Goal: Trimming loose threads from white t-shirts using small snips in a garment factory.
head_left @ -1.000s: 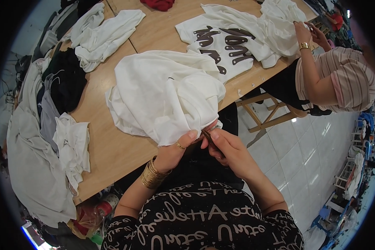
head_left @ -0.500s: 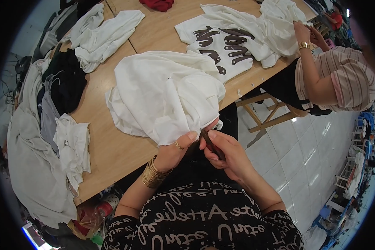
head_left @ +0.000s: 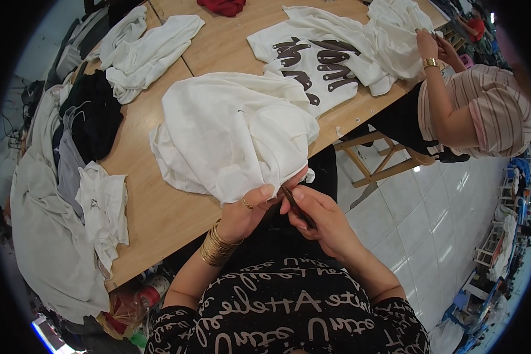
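A bunched white garment (head_left: 236, 130) lies on the near edge of the table, its lower edge hanging toward me. My left hand (head_left: 251, 209) pinches that edge between thumb and fingers; part of the fingers is hidden beneath the fabric. In my right hand (head_left: 318, 215) is a pair of small dark thread snips (head_left: 299, 207), gripped closed in the fingers. Their tip points up and left, right beside the garment's edge and my left fingers. Whether the blades touch a thread is too small to tell.
The wooden table (head_left: 153, 218) carries a printed white shirt (head_left: 318, 65), white garments (head_left: 153, 56), dark clothing (head_left: 91, 115) and a grey cloth pile (head_left: 47, 230). To the right, a person in a striped top (head_left: 478, 112) handles white cloth beside a wooden stool (head_left: 371, 159).
Both hands have shifted slightly to the left along the garment's edge. The snips have moved with the right hand and are still beside the left fingers.
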A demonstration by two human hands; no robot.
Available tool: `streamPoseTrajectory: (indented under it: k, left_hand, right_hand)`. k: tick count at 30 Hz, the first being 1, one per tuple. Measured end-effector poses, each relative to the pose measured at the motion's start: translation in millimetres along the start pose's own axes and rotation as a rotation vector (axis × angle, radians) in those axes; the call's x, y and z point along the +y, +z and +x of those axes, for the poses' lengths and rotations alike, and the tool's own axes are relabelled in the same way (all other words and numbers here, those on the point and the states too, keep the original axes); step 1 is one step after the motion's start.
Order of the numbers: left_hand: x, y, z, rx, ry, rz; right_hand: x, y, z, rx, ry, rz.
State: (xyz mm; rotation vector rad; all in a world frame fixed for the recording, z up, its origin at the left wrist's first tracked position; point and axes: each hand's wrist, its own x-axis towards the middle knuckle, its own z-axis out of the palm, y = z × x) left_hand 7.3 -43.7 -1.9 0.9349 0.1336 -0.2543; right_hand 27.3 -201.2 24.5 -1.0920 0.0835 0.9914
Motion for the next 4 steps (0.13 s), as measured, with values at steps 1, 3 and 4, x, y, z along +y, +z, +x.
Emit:
streamPoseTrajectory:
  k: [1, 3, 4]
  left_hand:
    - [0.3, 0.4, -0.3, -0.001, 0.005, 0.006]
    - [-0.4, 0.1, -0.7, 0.002, 0.012, 0.016]
    - [-2.0, -1.3, -0.7, 0.004, 0.012, 0.019]
  right_hand:
    - [0.5, -0.1, 0.2, 0.001, -0.002, -0.002]
    - [1.0, -0.2, 0.7, -0.003, -0.002, -0.004]
    - [1.1, -0.2, 0.9, -0.006, -0.001, -0.006]
